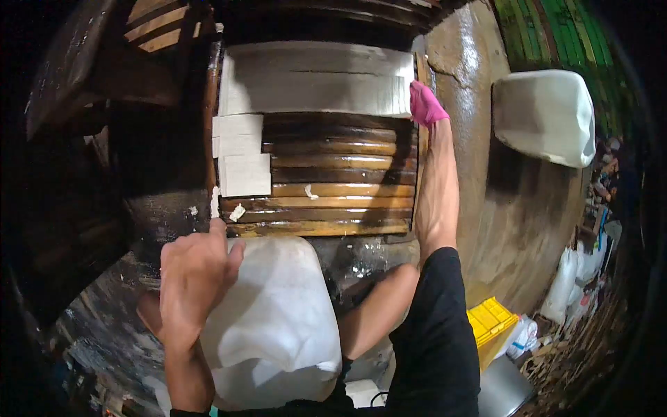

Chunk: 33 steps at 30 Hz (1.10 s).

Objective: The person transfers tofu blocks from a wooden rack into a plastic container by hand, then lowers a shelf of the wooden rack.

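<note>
White sheets (313,76) lie across the far part of a wet bamboo slat rack (333,174), and smaller white pieces (246,174) run down its left side. My left hand (198,271) is at the rack's near left corner, index finger stretched out to a thin white scrap (215,203) on the edge. Its thumb stands apart and nothing shows in the hand. My right hand (427,105) is at the far right edge of the sheets, wrapped round a pink cloth or covering; its fingers are hidden. Small white scraps (237,212) lie on the near slats.
A white plastic container (271,313) stands between my legs, just before the rack. Another white container (542,117) is on the wet floor at the right. A yellow crate (492,320) sits at the lower right, near white bags (561,285). Dark wooden furniture (104,83) stands left.
</note>
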Tool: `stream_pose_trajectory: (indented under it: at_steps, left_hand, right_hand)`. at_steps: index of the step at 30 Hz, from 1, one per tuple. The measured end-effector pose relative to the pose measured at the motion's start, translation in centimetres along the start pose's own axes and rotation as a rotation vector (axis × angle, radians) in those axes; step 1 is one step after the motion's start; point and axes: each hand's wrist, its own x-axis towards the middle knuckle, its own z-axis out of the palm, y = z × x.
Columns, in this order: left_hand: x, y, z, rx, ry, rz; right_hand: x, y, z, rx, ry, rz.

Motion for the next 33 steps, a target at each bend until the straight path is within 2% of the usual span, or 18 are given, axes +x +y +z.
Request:
stream_pose_trajectory:
  at_steps: [1,2,4,8,11,13,17,19,21,22,23,24,25,27,28,29,31,33]
  left_hand:
    - [0.0,-0.1,0.1,0.019,0.034,0.021]
    - [-0.2,0.0,0.3,0.042,0.062,0.038]
    - [-0.1,0.1,-0.1,0.038,0.033,0.035]
    - [-0.4,-0.2,0.0,-0.008,0.137,0.082]
    - [0.7,-0.3,-1.1,-0.055,-0.199,-0.079]
    - [0.8,-1.0,-0.6,-0.098,-0.167,-0.047]
    - [1.3,-1.6,0.5,-0.145,-0.201,-0.126]
    - [0.9,-2.2,0.8,-0.107,-0.124,-0.013]
    - [1.5,-2.4,0.2,-0.135,-0.211,-0.019]
    - [1.5,-2.1,-1.5,-0.130,-0.343,-0.040]
    - [1.4,-1.9,-1.6,-0.114,-0.349,-0.015]
    - [1.2,-1.8,-1.7,-0.100,-0.353,0.012]
    - [1.0,-1.7,-1.8,-0.084,-0.353,0.046]
    - [1.0,-1.5,-2.0,-0.084,-0.398,0.043]
    - [1.1,-1.3,-2.3,-0.083,-0.412,0.038]
    - [1.1,-1.2,-2.5,-0.076,-0.413,0.047]
    - [1.3,-1.0,-1.9,-0.064,-0.426,0.056]
    - [1.5,-1.0,-1.4,-0.088,-0.394,0.077]
  right_hand:
    - [1.1,-0.7,0.3,0.004,-0.083,0.046]
    - [0.7,-1.2,1.4,0.158,-0.203,0.102]
    - [0.7,-0.2,3.9,0.313,-0.218,-0.040]
    - [0.7,3.5,7.3,0.595,-0.210,-0.254]
    - [0.0,6.5,7.3,0.708,-0.203,-0.313]
    - [-2.1,8.0,7.5,0.756,-0.208,-0.344]
    - [-10.6,10.8,7.8,0.796,-0.266,-0.365]
    - [-16.6,11.8,8.5,0.820,-0.290,-0.332]
    - [-22.5,12.0,9.5,0.846,-0.315,-0.336]
    - [-25.4,12.2,10.2,0.854,-0.330,-0.347]
    - [-28.4,12.4,11.0,0.840,-0.314,-0.366]
    - [-31.4,12.5,12.5,0.799,-0.183,-0.381]
    - [-34.7,12.2,14.9,0.746,-0.264,-0.426]
    - [-38.9,12.7,17.3,0.682,-0.155,-0.479]
    - [-42.1,11.6,21.0,0.862,-0.210,-0.426]
    - [-43.4,11.3,23.1,0.816,-0.553,-0.397]
    - [-45.6,12.7,22.1,0.906,-0.369,-0.085]
    - [-47.0,11.9,23.1,0.585,-0.502,0.033]
